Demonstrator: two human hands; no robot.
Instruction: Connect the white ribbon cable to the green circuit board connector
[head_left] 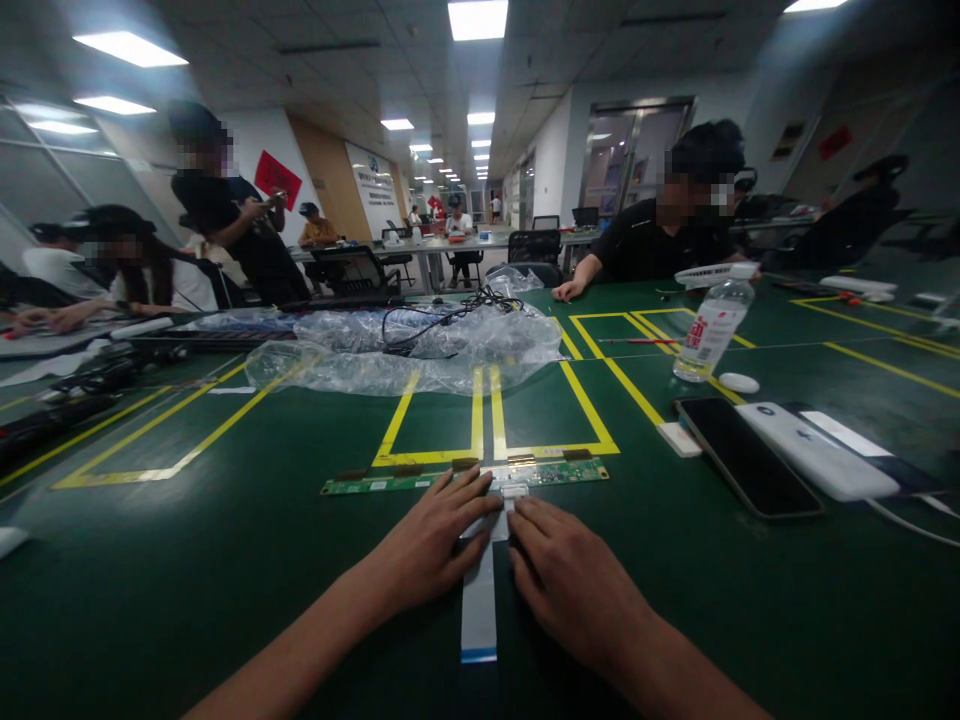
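A long, narrow green circuit board [427, 482] lies crosswise on the table in front of me. From the connector at its middle a white flat ribbon cable [478, 610] runs toward me, ending in a blue tip. My left hand [442, 530] has its middle fingers stretched onto the board, while thumb and index finger close at the cable's left edge. On the other side, my right hand [559, 565] has its fingers together against the cable, just below the connector. The fingers hide part of the cable and board.
Crumpled clear plastic wrap [420, 350] with black cables [450, 318] lies beyond the board. To the right are a bottle [716, 325], a black phone [750, 455] and a pale phone [817, 450]. Yellow tape [495, 455] marks the green table. A person [660, 230] sits across from me.
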